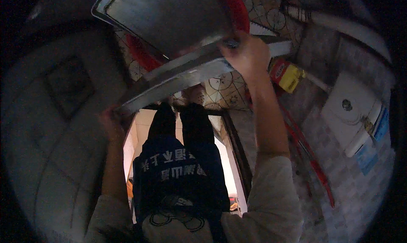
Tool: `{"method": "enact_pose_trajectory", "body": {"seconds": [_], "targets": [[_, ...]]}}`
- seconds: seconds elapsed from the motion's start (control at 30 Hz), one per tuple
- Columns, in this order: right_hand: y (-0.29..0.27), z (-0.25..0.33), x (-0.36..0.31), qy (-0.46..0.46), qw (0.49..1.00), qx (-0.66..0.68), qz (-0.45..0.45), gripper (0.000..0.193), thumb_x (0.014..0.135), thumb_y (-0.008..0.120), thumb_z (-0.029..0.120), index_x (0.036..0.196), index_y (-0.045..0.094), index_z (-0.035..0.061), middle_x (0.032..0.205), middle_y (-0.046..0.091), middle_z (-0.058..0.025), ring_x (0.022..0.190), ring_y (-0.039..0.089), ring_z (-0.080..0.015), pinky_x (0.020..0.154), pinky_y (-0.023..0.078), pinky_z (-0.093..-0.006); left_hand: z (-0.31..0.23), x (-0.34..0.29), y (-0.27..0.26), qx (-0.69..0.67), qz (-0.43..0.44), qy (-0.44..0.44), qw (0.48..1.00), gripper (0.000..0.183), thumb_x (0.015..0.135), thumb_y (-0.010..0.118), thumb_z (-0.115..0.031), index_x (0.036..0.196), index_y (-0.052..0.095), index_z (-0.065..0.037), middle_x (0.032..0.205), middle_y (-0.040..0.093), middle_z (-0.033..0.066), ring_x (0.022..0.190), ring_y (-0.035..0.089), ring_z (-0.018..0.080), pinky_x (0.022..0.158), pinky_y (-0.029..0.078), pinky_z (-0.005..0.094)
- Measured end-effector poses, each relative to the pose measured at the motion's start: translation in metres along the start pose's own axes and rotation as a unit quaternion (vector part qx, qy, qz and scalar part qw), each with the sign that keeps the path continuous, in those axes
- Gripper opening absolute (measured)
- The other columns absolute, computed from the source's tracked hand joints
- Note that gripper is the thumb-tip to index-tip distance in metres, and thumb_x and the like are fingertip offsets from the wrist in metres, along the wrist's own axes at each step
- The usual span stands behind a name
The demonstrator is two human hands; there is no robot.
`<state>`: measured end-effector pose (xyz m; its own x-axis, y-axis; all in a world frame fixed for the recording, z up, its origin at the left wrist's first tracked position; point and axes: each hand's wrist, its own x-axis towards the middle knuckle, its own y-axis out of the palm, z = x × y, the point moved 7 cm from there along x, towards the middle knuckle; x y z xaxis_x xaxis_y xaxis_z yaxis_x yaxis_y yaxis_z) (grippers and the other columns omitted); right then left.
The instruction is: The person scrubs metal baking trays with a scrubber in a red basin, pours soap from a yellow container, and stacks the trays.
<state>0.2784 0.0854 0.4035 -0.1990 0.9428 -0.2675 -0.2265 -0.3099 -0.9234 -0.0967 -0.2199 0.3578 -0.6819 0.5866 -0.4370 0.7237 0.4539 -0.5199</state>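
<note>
Between my hands is a grey metal panel [182,77], long and thin as seen edge-on, held at a slant with its right end higher in the picture. My right hand [248,56] is closed on its edge near the right end. At the lower left end, my left hand [111,120] grips the panel's corner; its fingers are dim and partly hidden. Beyond the held panel, a second flat grey panel [169,18] with a pale rim rests over a red round basin [144,52]. The basin's inside is mostly covered.
Patterned tiles [218,90] cover the floor around my feet. To the right are a yellow and red package [290,77], a long red handle [313,158] and a white wall-mounted unit [349,107]. A pale tiled wall [55,158] is on the left. The room is dark.
</note>
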Motion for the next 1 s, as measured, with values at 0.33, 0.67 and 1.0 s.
{"method": "enact_pose_trajectory", "body": {"seconds": [0.33,0.67,1.0], "targets": [[-0.025,0.052,-0.045,-0.236,0.963,-0.064,-0.115,0.022,0.066,0.074,0.029,0.071,0.060,0.0114,0.066,0.063,-0.0080,0.063,0.061,-0.0273,0.068,0.046,-0.0382,-0.078,-0.057,0.225,0.267,0.182,0.314,0.893,0.026,0.085,0.061,-0.035,0.084,0.062,-0.008,0.076,0.062,0.0115,0.070,0.061,0.0322,0.061,0.046,0.0444],[0.038,0.027,-0.081,-0.289,0.922,-0.187,-0.177,0.025,0.064,0.072,0.032,0.071,0.061,0.0102,0.067,0.063,-0.0088,0.066,0.062,-0.0266,0.062,0.046,-0.0402,-0.056,-0.069,0.318,0.049,0.165,0.417,0.892,0.034,0.088,0.057,-0.040,0.077,0.059,-0.008,0.073,0.064,0.0158,0.064,0.061,0.0377,0.057,0.047,0.0462],[0.079,0.039,-0.072,-0.318,0.881,-0.251,-0.243,0.023,0.065,0.064,0.025,0.079,0.066,0.0069,0.071,0.065,-0.0115,0.069,0.065,-0.0279,0.064,0.052,-0.0402,-0.051,-0.046,0.306,0.065,0.134,0.438,0.887,0.036,0.089,0.056,-0.041,0.073,0.058,-0.009,0.070,0.064,0.0164,0.061,0.061,0.0380,0.055,0.047,0.0476]]}}
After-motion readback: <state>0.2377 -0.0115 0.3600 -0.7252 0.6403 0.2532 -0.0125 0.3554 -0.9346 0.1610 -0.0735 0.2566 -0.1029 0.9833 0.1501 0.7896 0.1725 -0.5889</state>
